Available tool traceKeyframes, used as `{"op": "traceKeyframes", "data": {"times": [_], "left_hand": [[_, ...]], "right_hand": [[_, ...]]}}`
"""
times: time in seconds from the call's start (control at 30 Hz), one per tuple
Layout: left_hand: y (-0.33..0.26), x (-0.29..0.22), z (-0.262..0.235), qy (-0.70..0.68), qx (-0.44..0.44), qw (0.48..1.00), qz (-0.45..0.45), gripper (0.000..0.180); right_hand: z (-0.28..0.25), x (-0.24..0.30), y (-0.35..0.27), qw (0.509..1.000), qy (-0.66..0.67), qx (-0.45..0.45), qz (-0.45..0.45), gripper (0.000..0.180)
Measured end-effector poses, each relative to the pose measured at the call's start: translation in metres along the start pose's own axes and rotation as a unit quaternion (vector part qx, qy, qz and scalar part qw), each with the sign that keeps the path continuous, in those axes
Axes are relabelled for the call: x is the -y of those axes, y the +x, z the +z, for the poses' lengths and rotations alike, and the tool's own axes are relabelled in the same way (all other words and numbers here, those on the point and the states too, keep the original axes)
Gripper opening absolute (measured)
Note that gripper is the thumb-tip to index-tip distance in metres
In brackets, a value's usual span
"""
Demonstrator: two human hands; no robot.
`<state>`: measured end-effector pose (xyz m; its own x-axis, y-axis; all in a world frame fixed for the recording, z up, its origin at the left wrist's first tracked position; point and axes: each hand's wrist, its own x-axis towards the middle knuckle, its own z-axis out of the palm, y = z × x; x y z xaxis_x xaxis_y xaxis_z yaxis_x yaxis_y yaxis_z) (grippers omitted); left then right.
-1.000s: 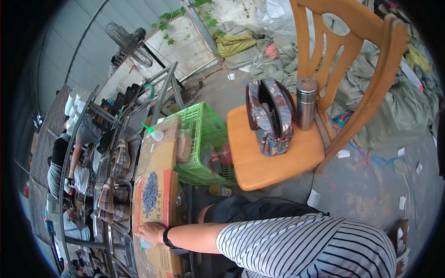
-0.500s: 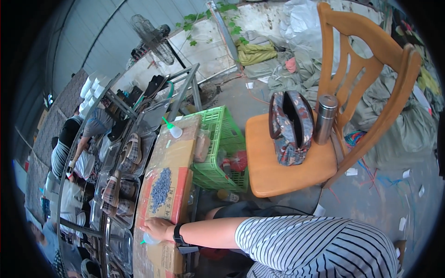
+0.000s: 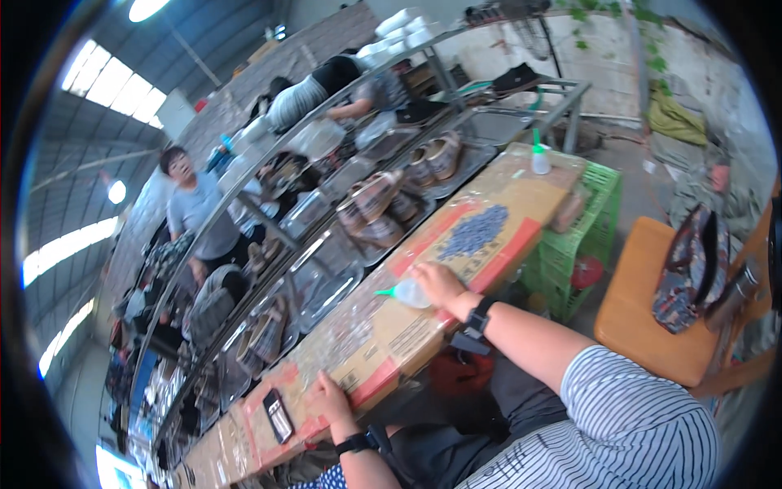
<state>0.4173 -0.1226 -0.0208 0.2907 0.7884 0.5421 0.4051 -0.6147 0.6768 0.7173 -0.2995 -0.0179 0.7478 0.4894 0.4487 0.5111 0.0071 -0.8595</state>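
Observation:
My right hand (image 3: 437, 285) is closed around a translucent white squeeze bottle (image 3: 414, 295). The bottle lies tilted over the cardboard-covered bench (image 3: 411, 330), its green nozzle pointing left. Just beyond that hand is a spread pile of small blue-grey pieces (image 3: 476, 232) on the cardboard. My left hand (image 3: 328, 399) rests near the bench's front edge with its fingers loosely extended, nothing visible in it. Beside it lies a dark-framed phone (image 3: 278, 416). A second squeeze bottle (image 3: 540, 160), also with a green nozzle, stands upright at the bench's far end.
Plaid shoes (image 3: 379, 204) sit on trays along a metal-framed line behind the bench. Across it a person in grey (image 3: 195, 204) stands, with others bent over work. A green crate (image 3: 599, 204) and a wooden chair (image 3: 643, 301) holding a patterned bag (image 3: 691, 277) are at right.
My view has swung left, so the bench, chair and crate appear farther right. My left hand and the phone are now in view. The bottle is still in my right hand.

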Motion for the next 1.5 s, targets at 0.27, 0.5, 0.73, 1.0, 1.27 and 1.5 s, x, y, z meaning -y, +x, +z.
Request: {"op": "traceKeyframes", "data": {"times": [0.27, 0.5, 0.73, 1.0, 1.27, 1.5], "left_hand": [[-0.002, 0.003, 0.001, -0.053, -0.013, 0.998, 0.003, 0.043], [-0.002, 0.004, 0.002, -0.073, -0.015, 0.997, 0.009, 0.044], [-0.003, -0.006, 0.001, -0.076, -0.015, 0.997, 0.005, 0.046], [-0.004, -0.006, 0.002, -0.078, -0.015, 0.997, -0.011, 0.048], [-0.003, -0.003, -0.002, -0.043, 0.004, 0.999, -0.003, 0.052], [-0.005, -0.008, 0.003, -0.055, -0.019, 0.998, 0.005, 0.047]], "right_hand": [[0.001, 0.0, -0.001, 1.0, 0.001, 0.0, -0.015, 0.037], [0.003, -0.002, 0.0, 0.999, 0.018, -0.013, -0.032, 0.041], [0.0, 0.001, -0.001, 1.0, 0.007, -0.004, -0.023, 0.042], [-0.001, 0.0, 0.0, 1.0, 0.011, 0.005, -0.024, 0.043], [-0.002, 0.0, 0.0, 1.0, -0.012, 0.019, -0.009, 0.035], [-0.001, -0.004, 0.001, 1.0, 0.007, -0.004, -0.029, 0.044]]}}
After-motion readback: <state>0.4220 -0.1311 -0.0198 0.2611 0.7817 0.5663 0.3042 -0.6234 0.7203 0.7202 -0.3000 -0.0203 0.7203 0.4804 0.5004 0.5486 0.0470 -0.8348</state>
